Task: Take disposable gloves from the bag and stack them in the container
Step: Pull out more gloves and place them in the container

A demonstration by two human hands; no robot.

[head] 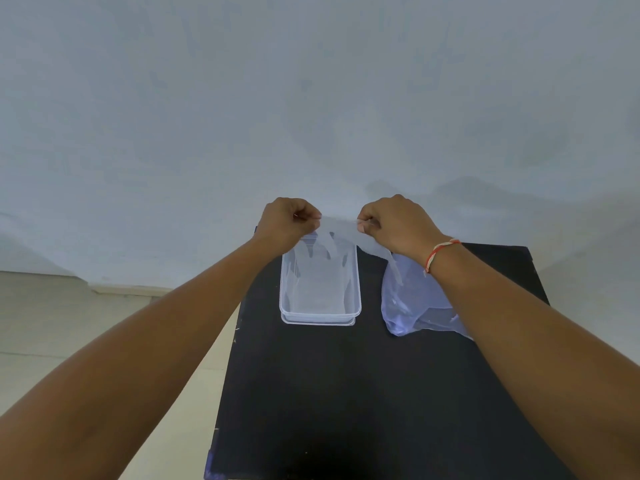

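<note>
From my remote feed, both hands were raised over the black counter [346,393]: the left hand [287,221] and right hand [391,223] each pinched an edge of a clear disposable glove [337,233], stretched between them above the transparent container [320,289]. The plastic bag [412,299] lay just beside the container, under the right wrist.

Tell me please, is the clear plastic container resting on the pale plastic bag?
No, the clear plastic container sits beside the pale plastic bag, apart.
</note>
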